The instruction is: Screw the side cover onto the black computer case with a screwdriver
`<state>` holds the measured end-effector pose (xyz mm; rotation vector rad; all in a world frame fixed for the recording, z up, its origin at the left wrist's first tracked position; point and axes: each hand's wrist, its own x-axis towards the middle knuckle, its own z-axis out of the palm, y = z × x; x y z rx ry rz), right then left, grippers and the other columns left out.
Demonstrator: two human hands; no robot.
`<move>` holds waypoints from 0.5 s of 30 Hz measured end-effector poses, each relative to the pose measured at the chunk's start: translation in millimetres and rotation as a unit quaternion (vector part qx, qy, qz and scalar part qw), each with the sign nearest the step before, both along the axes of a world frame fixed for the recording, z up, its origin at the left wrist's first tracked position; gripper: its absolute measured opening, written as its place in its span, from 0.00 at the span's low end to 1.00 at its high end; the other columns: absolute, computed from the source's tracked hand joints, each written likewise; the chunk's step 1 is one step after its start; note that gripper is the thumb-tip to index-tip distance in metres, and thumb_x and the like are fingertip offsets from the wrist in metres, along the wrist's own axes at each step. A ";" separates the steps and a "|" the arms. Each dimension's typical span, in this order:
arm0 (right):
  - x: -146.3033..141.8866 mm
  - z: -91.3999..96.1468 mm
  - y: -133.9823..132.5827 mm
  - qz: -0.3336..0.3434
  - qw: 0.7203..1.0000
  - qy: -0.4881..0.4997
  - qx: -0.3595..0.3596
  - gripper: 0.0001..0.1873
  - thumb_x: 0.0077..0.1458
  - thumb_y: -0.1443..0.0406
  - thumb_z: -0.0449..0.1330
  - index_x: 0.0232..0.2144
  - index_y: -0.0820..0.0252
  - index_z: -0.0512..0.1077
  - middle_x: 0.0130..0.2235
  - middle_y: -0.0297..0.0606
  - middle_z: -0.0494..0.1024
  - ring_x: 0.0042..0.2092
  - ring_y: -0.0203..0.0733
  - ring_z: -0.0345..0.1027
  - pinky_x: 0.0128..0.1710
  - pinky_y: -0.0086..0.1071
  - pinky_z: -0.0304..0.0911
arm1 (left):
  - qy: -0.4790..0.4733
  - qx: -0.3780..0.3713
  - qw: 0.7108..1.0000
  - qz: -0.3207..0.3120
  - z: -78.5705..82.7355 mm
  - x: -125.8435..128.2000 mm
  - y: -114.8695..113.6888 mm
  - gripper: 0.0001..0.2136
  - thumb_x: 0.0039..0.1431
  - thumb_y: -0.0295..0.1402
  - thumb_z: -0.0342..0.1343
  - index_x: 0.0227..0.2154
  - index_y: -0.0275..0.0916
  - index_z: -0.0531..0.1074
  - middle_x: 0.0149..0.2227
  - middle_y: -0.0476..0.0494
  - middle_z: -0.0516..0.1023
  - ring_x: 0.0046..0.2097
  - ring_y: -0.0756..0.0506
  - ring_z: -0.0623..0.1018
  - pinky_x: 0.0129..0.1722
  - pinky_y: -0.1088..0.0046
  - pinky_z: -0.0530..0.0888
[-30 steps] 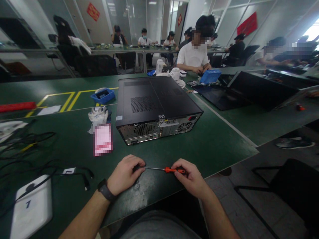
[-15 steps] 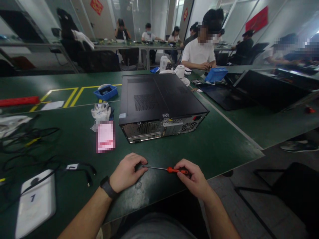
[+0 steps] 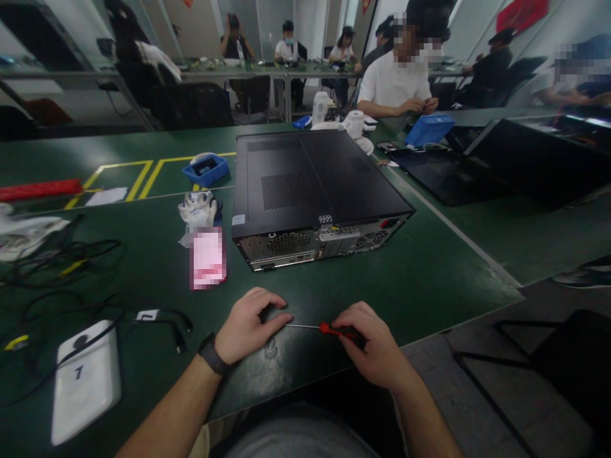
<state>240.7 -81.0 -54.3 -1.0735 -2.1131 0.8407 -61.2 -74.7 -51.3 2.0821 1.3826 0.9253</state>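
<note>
A screwdriver [image 3: 326, 328] with a red handle and a thin metal shaft lies level just above or on the green table [image 3: 458, 267]. My right hand [image 3: 370, 340] has its fingers and thumb closed around the handle. The shaft points left, its tip beside the thumb of my left hand [image 3: 252, 327]. That hand rests on the table, thumb and index finger apart with a gap between them. Beyond both hands lies a black desktop computer case [image 3: 305, 178], its rear panel with vents and ports facing me.
On the left are work gloves [image 3: 198, 208], a pink-and-white blurred item [image 3: 209, 257], a blue bin [image 3: 206, 170], black cables [image 3: 95, 254] and a white device [image 3: 86, 381] marked 1. A co-worker [image 3: 398, 83] sits across, near another blue bin [image 3: 429, 130] and black panels [image 3: 458, 175].
The camera view has shifted slightly, so the table things sit a little farther right. My left thumb and index finger look straighter near the screwdriver tip. My right hand still holds the handle.
</note>
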 end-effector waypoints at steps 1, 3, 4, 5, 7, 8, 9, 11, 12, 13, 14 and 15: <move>-0.3 -0.9 -0.4 -0.001 1.000 -0.003 0.002 0.14 0.58 0.73 0.59 0.43 0.51 0.74 0.40 0.38 0.80 0.44 0.45 0.70 0.44 0.41 0.68 | -0.007 0.002 1.000 0.008 1.4 -0.6 0.2 0.08 0.64 0.41 0.64 0.39 0.43 0.78 0.38 0.45 0.83 0.41 0.45 0.80 0.43 0.66 0.77; -1.1 -1.5 -1.6 0.000 1.000 -0.012 0.010 0.15 0.58 0.74 0.60 0.43 0.51 0.74 0.41 0.38 0.80 0.46 0.46 0.69 0.45 0.42 0.68 | -0.021 0.010 0.999 0.033 4.3 -2.6 0.2 0.08 0.65 0.41 0.63 0.38 0.43 0.79 0.37 0.45 0.83 0.41 0.45 0.80 0.44 0.66 0.77; -1.8 -1.3 -2.5 0.000 1.000 -0.020 0.014 0.15 0.57 0.74 0.60 0.44 0.51 0.73 0.42 0.38 0.80 0.46 0.46 0.69 0.46 0.43 0.68 | -0.029 0.012 0.998 0.048 5.6 -3.9 -0.1 0.08 0.65 0.41 0.62 0.37 0.43 0.79 0.37 0.45 0.83 0.41 0.45 0.80 0.44 0.66 0.77; -2.5 -0.9 -3.6 0.000 0.999 -0.030 0.019 0.16 0.57 0.74 0.60 0.44 0.51 0.73 0.43 0.38 0.79 0.47 0.46 0.69 0.47 0.43 0.68 | -0.040 0.016 0.997 0.067 6.6 -5.4 -0.4 0.08 0.65 0.41 0.62 0.37 0.43 0.79 0.37 0.45 0.83 0.40 0.45 0.81 0.44 0.66 0.77; -4.0 -0.1 -6.3 -0.003 0.998 -0.054 0.030 0.16 0.57 0.75 0.60 0.45 0.51 0.73 0.44 0.39 0.79 0.48 0.47 0.69 0.48 0.45 0.69 | -0.063 0.021 0.991 0.113 7.5 -8.6 -1.4 0.09 0.65 0.41 0.61 0.37 0.42 0.79 0.37 0.45 0.84 0.39 0.46 0.81 0.43 0.67 0.77; -4.6 0.1 -7.7 -0.005 0.997 -0.065 0.036 0.17 0.56 0.74 0.60 0.45 0.52 0.72 0.45 0.40 0.78 0.48 0.48 0.68 0.48 0.46 0.69 | -0.074 0.025 0.987 0.140 7.4 -10.2 -1.8 0.10 0.65 0.42 0.61 0.37 0.42 0.79 0.37 0.46 0.84 0.39 0.46 0.82 0.43 0.68 0.77; -5.0 0.2 -9.0 -0.008 0.997 -0.071 0.041 0.17 0.56 0.74 0.60 0.46 0.52 0.72 0.46 0.42 0.77 0.49 0.49 0.68 0.49 0.46 0.69 | -0.085 0.032 0.982 0.168 7.1 -11.8 -2.0 0.10 0.65 0.43 0.61 0.37 0.41 0.79 0.37 0.46 0.84 0.39 0.46 0.82 0.43 0.68 0.78; -4.6 0.2 -10.3 -0.017 0.996 -0.069 0.056 0.19 0.56 0.72 0.61 0.49 0.52 0.71 0.49 0.44 0.76 0.51 0.50 0.68 0.49 0.47 0.70 | -0.108 0.055 0.968 0.222 6.4 -14.7 -2.0 0.11 0.65 0.43 0.61 0.38 0.40 0.79 0.37 0.46 0.84 0.39 0.46 0.82 0.43 0.69 0.78; -3.8 0.4 -9.8 -0.027 0.995 -0.062 0.066 0.19 0.57 0.70 0.62 0.50 0.52 0.71 0.50 0.44 0.75 0.51 0.50 0.68 0.50 0.47 0.70 | -0.121 0.074 0.958 0.247 6.6 -16.1 -1.7 0.11 0.65 0.43 0.61 0.39 0.40 0.78 0.37 0.46 0.84 0.39 0.46 0.82 0.43 0.69 0.78; -2.4 1.0 -8.2 -0.044 0.994 -0.055 0.080 0.18 0.57 0.69 0.62 0.51 0.52 0.71 0.50 0.45 0.74 0.52 0.50 0.69 0.50 0.47 0.70 | -0.134 0.096 0.949 0.270 7.4 -17.5 -1.1 0.11 0.65 0.43 0.61 0.40 0.40 0.78 0.38 0.46 0.83 0.40 0.47 0.81 0.44 0.70 0.78; -0.5 2.2 -5.4 -0.067 0.992 -0.047 0.097 0.17 0.59 0.67 0.62 0.51 0.51 0.71 0.50 0.45 0.74 0.52 0.50 0.69 0.51 0.47 0.70 | -0.146 0.118 0.938 0.292 9.1 -18.8 -0.2 0.11 0.65 0.42 0.62 0.41 0.40 0.77 0.39 0.46 0.83 0.40 0.47 0.81 0.45 0.70 0.78; 1.9 4.2 -1.4 -0.097 0.987 -0.043 0.118 0.15 0.60 0.66 0.62 0.50 0.51 0.72 0.50 0.45 0.74 0.52 0.50 0.70 0.51 0.47 0.70 | -0.155 0.137 0.928 0.310 11.7 -20.0 1.0 0.11 0.65 0.42 0.62 0.43 0.40 0.77 0.41 0.45 0.83 0.41 0.48 0.81 0.45 0.71 0.77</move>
